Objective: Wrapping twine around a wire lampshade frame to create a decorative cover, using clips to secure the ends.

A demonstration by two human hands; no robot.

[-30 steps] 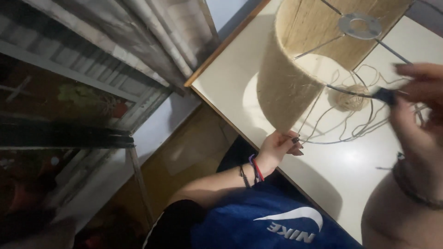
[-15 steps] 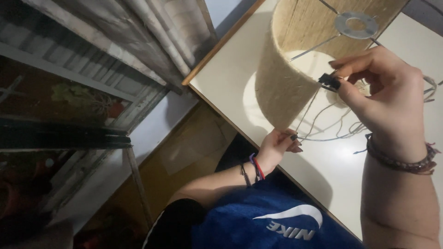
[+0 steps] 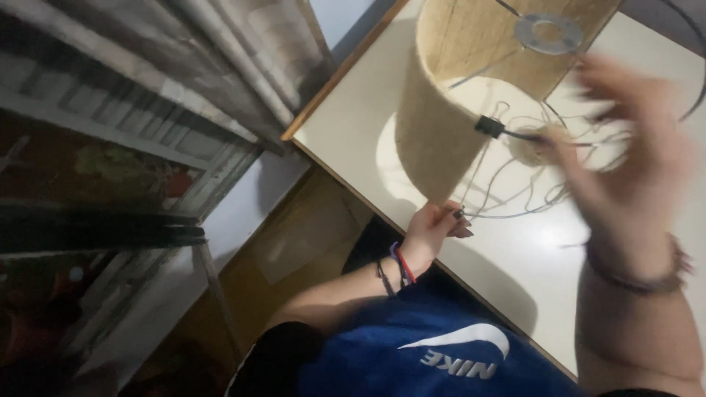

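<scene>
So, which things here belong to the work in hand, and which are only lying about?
In hand: lampshade, black clip, twine, left hand, right hand (blurred).
Lying about: curtain, window frame, table.

A white table (image 3: 353, 140) with a wooden edge stands beside grey curtains (image 3: 220, 66) that hang over a window with a metal grille (image 3: 95, 154). Below, a brown floor (image 3: 294, 242) lies in shadow; soft light gleams on the tabletop.
</scene>
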